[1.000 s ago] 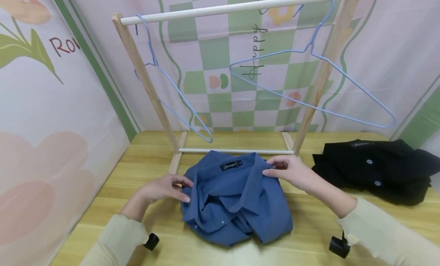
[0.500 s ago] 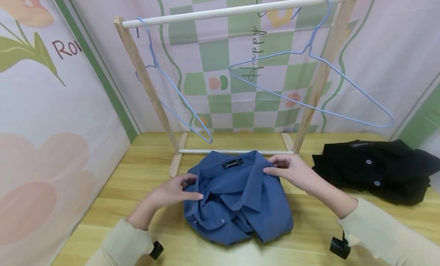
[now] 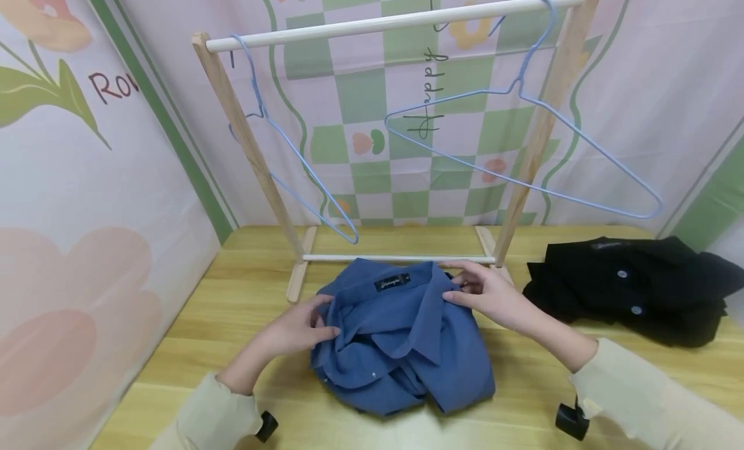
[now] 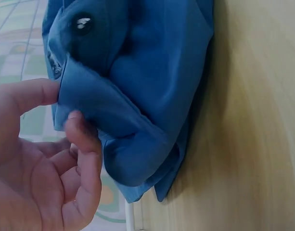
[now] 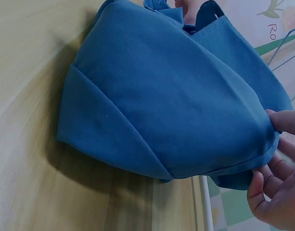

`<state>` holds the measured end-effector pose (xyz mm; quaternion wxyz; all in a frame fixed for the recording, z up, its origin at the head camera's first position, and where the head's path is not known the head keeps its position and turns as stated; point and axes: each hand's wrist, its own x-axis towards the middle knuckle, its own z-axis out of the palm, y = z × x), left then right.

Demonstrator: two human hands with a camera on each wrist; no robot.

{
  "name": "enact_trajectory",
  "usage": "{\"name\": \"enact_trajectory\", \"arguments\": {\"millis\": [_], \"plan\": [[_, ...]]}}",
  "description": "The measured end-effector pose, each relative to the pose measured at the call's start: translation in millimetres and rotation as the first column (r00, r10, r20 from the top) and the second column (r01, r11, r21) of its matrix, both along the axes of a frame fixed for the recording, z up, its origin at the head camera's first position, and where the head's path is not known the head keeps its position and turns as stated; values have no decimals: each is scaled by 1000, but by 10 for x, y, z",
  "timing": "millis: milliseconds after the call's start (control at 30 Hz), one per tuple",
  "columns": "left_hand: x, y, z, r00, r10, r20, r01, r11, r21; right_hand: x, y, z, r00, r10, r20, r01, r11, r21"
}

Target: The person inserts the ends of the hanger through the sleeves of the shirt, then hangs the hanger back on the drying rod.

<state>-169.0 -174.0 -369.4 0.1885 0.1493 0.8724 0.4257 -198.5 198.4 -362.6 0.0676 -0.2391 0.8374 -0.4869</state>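
A blue collared shirt (image 3: pixel 395 334) lies bunched on the wooden table, its collar upward and a black label showing inside the neck. At the collar's left side my left hand (image 3: pixel 299 327) pinches the cloth between thumb and fingers. The left wrist view has this hand (image 4: pixel 56 163) with thumb and a bent finger at the edge of the shirt's fabric (image 4: pixel 157 62). On the opposite side my right hand (image 3: pixel 485 295) holds the shirt near the shoulder. Up close, the right hand's (image 5: pixel 282 168) thumb lies on the outer cloth and its other fingers curl under the edge.
A wooden rack with a white top rail (image 3: pixel 395 25) stands behind the shirt. Two blue wire hangers hang from it, a left hanger (image 3: pixel 296 153) and a right hanger (image 3: pixel 523 95). Folded black clothing (image 3: pixel 633 288) with buttons lies on the table (image 3: pixel 192 359) at the right.
My left hand has shifted right and moved the shirt's left side slightly inward. The right hand has moved a little at the shoulder, its fingers now reaching further over the cloth.
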Motion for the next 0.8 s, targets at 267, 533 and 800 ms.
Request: {"name": "enact_trajectory", "arguments": {"millis": [267, 533, 800], "plan": [[-40, 31, -99, 999, 32, 13, -32, 999, 6, 30, -53, -79, 897, 214, -388, -131, 965, 228], [-77, 40, -48, 994, 102, -45, -100, 994, 41, 48, -33, -19, 923, 246, -297, -174, 953, 250], [-102, 9, 64, 975, 158, -156, -151, 987, 57, 41, -19, 89, 940, 205, -273, -137, 959, 248]]}}
